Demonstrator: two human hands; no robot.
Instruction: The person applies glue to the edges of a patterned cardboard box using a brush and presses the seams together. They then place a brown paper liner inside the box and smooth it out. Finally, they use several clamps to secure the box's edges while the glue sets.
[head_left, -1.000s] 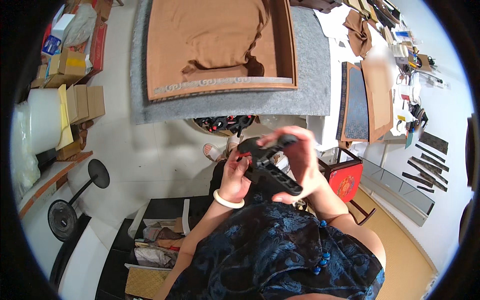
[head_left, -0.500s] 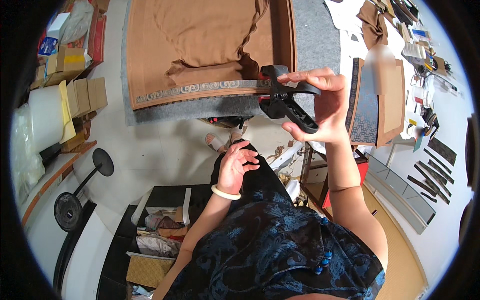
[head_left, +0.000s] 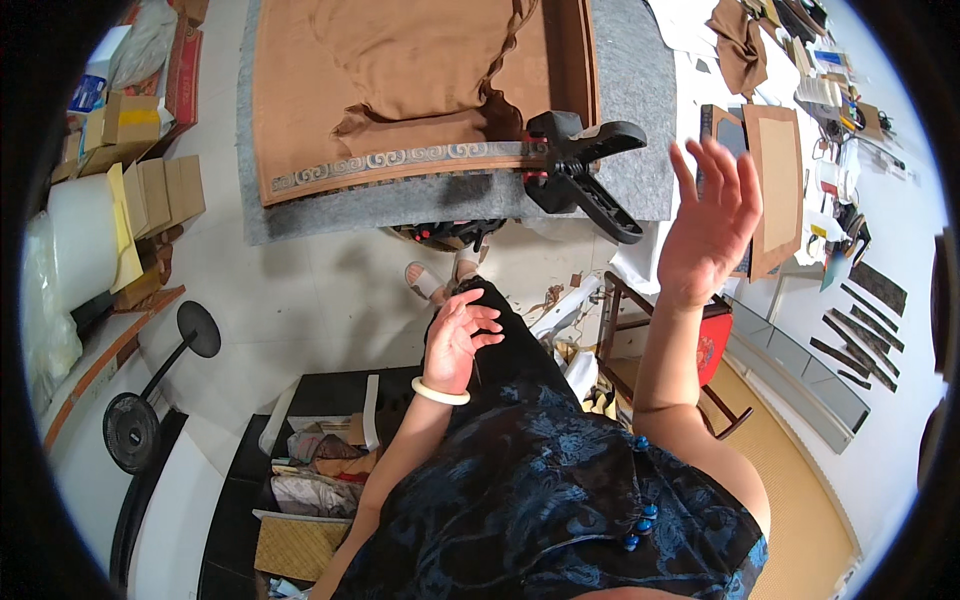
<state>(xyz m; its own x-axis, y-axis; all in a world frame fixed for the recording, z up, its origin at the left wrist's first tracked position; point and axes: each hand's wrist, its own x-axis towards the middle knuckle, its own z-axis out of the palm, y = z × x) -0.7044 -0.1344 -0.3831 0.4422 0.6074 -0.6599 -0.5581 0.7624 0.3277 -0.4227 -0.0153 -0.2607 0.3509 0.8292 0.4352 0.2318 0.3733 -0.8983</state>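
Note:
A black spring clamp (head_left: 575,160) with red pads grips the near right corner of a brown cloth-covered board (head_left: 290,90), its two handles spread apart toward the right. Along the board's near edge runs a grey ribbon trim (head_left: 400,158) with a scroll pattern. Loose, wrinkled brown cloth (head_left: 420,60) lies across the board. My right hand (head_left: 710,220) is off the clamp, to the right of its handles, fingers stretched and nothing in it. Over my lap, below the board's edge, my left hand (head_left: 458,340) hangs with fingers loosely bent and apart, also holding nothing.
Grey felt (head_left: 640,110) covers the table under the board. To the right lie patterned brown panels (head_left: 775,190) and dark strips (head_left: 855,345). A wooden chair with a red seat (head_left: 712,345) stands at my right. Cardboard boxes (head_left: 170,195) line the left.
My right hand has let go of the spring clamp and moved right, its fingers opening out. The clamp stays on the board's corner. My left hand has shifted slightly left and down.

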